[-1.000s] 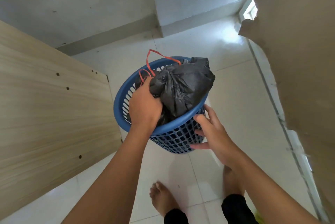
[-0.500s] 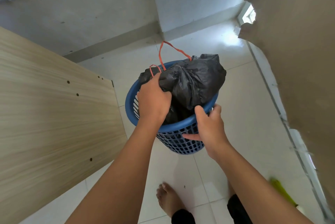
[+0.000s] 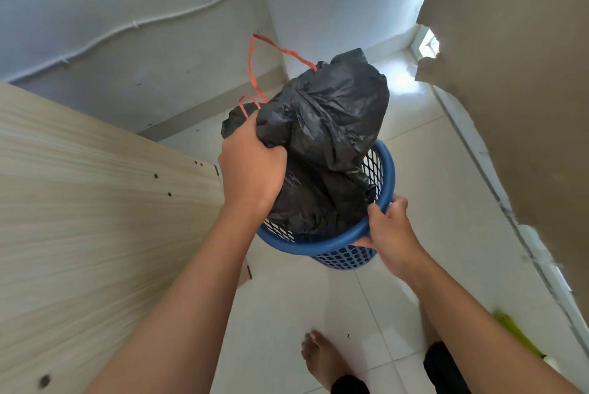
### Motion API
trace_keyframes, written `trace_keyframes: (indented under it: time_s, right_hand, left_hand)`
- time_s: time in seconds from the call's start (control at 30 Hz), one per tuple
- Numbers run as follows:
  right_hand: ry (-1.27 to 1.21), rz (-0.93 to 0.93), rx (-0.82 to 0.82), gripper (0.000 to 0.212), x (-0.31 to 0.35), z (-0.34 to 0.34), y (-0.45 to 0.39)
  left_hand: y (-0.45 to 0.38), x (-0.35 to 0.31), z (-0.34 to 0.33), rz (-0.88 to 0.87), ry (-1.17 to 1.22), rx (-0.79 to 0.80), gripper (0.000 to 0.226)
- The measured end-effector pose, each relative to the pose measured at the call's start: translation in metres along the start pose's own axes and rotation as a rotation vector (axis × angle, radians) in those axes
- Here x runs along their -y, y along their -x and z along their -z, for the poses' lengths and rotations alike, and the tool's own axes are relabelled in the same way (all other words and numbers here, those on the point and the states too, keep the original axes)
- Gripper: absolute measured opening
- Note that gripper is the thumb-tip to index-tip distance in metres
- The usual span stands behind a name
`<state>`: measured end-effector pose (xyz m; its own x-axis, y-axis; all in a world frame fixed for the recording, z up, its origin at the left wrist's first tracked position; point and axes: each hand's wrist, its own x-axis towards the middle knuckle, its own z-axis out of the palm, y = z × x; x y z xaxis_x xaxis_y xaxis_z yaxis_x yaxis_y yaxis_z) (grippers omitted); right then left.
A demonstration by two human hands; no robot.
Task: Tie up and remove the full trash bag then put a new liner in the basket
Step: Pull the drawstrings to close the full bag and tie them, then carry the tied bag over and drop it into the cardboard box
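The black trash bag (image 3: 322, 138) stands mostly above the rim of the blue mesh basket (image 3: 347, 242), its lower part still inside, with red drawstrings (image 3: 255, 75) looping above it. The left hand (image 3: 251, 167) has its fingers closed on the bag's gathered plastic; the right hand (image 3: 387, 228) fingers clamp the basket rim. A wooden panel (image 3: 95, 218) edge lies just left of the basket; open floor tiles (image 3: 446, 189) extend right of it.
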<state>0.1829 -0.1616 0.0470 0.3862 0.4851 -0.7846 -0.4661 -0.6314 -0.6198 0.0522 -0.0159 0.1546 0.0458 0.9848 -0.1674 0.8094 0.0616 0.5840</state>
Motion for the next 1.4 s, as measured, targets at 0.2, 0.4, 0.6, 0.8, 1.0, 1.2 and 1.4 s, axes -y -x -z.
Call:
trace_keyframes:
  time_s: [0.2,0.4,0.6,0.8,1.0,1.2,1.4]
  right_hand:
    - [-0.21,-0.08,0.022,0.019,0.0,-0.013,-0.005]
    - [-0.19,-0.133,0.003,0.017,-0.034,-0.027,-0.019]
    - [-0.06,-0.217,-0.001,0.032,-0.055,-0.032,-0.028]
    - [0.328,-0.194,-0.072,0.071,-0.019,0.003,-0.001]
    - [0.383,0.438,-0.17,0.041,0.107,0.037,0.124]
    - [0.644,1.234,-0.259,0.045,0.223,0.049,0.328]
    - [1.37,1.301,-0.11,0.091,0.251,0.041,0.406]
  left_hand:
    - [-0.002,-0.005,0.016,-0.055,-0.005,-0.019,0.036]
    - [-0.001,0.013,0.017,-0.058,0.036,-0.028,0.044]
    - [0.011,0.023,0.012,-0.045,0.044,-0.04,0.05]
    - [0.029,0.005,0.039,-0.02,0.175,-0.091,0.048]
    - [0.063,-0.047,0.105,-0.048,0.191,-0.092,0.063]
    - [0.128,-0.113,0.198,-0.086,0.107,-0.016,0.06]
    - [0.188,-0.168,0.272,-0.239,-0.125,0.065,0.059]
